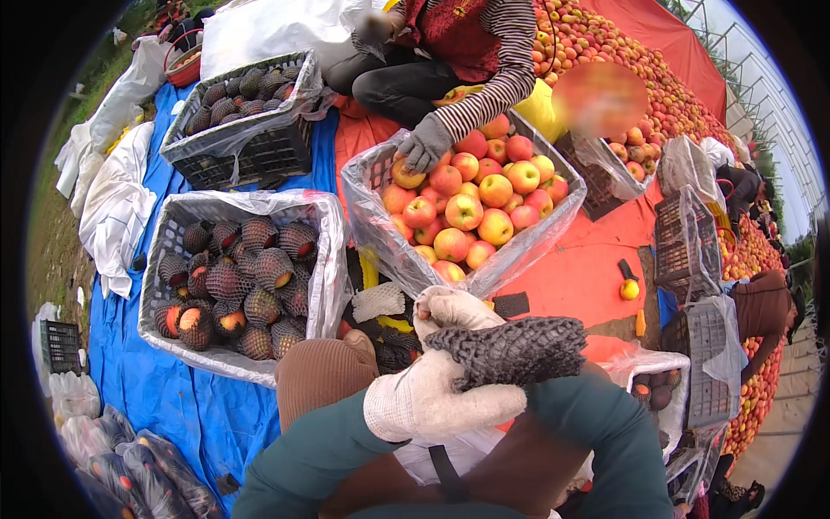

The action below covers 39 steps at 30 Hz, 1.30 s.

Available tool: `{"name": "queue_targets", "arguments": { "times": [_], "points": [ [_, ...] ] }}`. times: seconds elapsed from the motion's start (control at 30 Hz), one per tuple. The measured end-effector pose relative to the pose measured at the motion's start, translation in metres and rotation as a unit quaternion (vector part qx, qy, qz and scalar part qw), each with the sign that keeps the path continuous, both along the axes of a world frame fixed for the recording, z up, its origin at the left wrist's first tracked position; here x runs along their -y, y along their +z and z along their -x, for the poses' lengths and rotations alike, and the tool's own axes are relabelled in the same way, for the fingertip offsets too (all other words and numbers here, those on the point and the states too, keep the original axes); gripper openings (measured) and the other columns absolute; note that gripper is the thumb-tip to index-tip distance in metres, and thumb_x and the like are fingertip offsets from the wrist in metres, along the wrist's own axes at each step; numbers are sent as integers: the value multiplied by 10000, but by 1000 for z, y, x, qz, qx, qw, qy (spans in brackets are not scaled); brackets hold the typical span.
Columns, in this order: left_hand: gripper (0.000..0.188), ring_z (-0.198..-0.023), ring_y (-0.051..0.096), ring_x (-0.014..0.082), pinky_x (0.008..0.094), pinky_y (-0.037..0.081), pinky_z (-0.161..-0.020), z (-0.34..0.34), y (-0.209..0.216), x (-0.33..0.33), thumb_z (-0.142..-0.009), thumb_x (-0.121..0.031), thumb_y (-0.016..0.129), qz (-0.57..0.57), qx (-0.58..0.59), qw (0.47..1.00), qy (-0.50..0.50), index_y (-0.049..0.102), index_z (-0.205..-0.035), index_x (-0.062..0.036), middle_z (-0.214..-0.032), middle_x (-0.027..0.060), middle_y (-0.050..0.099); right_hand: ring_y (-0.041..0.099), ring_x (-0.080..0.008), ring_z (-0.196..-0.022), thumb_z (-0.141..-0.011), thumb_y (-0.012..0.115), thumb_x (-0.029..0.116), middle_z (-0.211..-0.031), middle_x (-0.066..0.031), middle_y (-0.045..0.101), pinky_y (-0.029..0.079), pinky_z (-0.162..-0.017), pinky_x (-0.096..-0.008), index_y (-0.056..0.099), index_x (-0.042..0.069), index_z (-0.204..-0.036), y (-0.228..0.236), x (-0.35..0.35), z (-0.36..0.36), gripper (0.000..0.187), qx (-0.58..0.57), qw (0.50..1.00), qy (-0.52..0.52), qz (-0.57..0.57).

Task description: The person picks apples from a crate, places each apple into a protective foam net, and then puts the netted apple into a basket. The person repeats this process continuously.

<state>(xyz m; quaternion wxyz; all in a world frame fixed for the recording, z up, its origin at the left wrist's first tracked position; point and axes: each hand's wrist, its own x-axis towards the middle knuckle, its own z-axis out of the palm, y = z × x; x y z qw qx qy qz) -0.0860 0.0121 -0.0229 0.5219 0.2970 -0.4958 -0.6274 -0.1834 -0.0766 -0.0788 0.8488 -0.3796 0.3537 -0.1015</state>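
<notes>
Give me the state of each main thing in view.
Black netting: bunched
Left hand: gloved, holding the netting
Right hand: gloved, partly hidden
Centre crate: lined, filled with bare apples
Left crate: lined, holding netted apples
Upper-left crate: lined, holding netted apples
Co-worker's hand: gloved, touching apples
Apple pile: loose, heaped

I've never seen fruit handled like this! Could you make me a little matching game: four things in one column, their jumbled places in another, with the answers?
Things:
1. Black netting
2. Blue sheet
3. Apple pile
4. Grey glove

Places:
A. Spread along the left side
B. Worn by a co-worker, at a crate of bare apples
C. In the camera wearer's white-gloved left hand
D. Heaped at the upper right

Right pairs: 1-C, 2-A, 3-D, 4-B
</notes>
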Motion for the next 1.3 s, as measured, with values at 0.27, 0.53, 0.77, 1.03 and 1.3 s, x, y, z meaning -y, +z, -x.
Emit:
{"name": "queue_targets", "arguments": {
  "times": [0.27, 0.53, 0.77, 1.03, 1.3],
  "points": [
    [418, -933, 517, 106, 279, 433, -821, -3, -15, 9, -818, -97, 606, -182, -203, 959, -75, 492, -1211, -7, -1027, 44, 578, 581, -270, -994, -744, 623, 231, -1053, -181, 605, 452, -857, -314, 545, -21, -1115, -119, 218, -4, 455, -276, 807, -3, 522],
    [472, -1040, 505, 122, 266, 417, -880, -14, -30, 25, -842, -117, 574, -259, -173, 948, -60, 419, -1272, 3, -1184, 61, 529, 549, -360, -1015, -644, 638, 380, -1080, -237, 572, 439, -877, -392, 492, 32, -1195, -123, 244, -29, 668, -368, 672, 300, 568],
    [377, -975, 520, 97, 249, 430, -838, -6, -78, 56, -874, -142, 550, -270, -152, 949, 59, 470, -1208, 14, -1089, 38, 564, 545, -361, -1021, -641, 652, 419, -1058, -230, 580, 441, -874, -400, 509, 69, -1177, -128, 226, -31, 656, -329, 717, 189, 585],
    [259, -907, 592, 134, 270, 487, -792, -16, -59, 74, -874, -131, 557, -254, -266, 911, 183, 547, -1109, -21, -1015, 53, 609, 578, -179, -886, -710, 714, 237, -1017, -136, 588, 476, -765, -279, 500, -74, -1176, -124, 226, 6, 600, -220, 849, 63, 476],
    [239, -860, 592, 143, 271, 504, -708, -2, -67, 69, -885, -241, 567, -228, -343, 906, 97, 539, -1047, -68, -954, 41, 602, 528, -202, -1037, -684, 646, 43, -1169, -134, 510, 454, -870, -312, 440, -80, -1193, 57, 90, 79, 563, 54, 860, -101, 497]
  ]
}}
